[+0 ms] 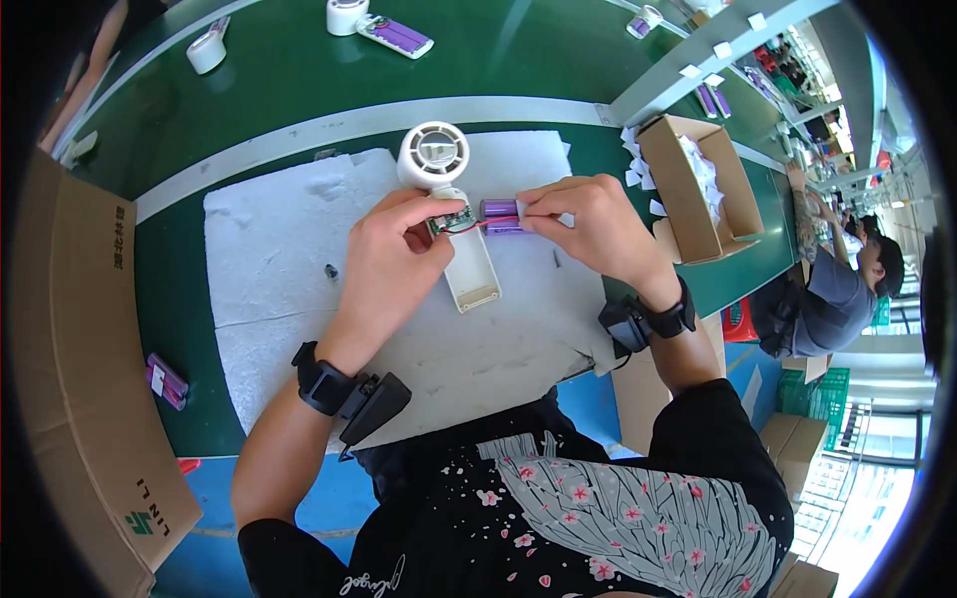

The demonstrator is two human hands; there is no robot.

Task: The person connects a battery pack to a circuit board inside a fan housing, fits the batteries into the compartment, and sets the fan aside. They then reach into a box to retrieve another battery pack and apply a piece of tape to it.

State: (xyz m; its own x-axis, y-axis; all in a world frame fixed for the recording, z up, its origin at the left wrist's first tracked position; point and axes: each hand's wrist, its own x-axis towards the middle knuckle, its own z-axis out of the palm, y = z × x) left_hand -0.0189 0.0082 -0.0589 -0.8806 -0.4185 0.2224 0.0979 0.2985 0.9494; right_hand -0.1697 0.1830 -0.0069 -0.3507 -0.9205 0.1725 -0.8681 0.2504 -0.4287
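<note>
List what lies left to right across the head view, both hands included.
Large cardboard box, loose purple batteries, left hand, wired purple batteries, right hand, open carton of white pieces, person in grey.

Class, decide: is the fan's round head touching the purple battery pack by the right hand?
Apart. The head-camera view shows white mat between the round fan head and the purple battery pack.

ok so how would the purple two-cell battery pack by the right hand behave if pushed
The purple two-cell battery pack is probably stiff, given its solid-looking cylinders. Sitting side by side, they seem less apt to roll than one alone. The thin red wire toward the green circuit board might tug.
</note>
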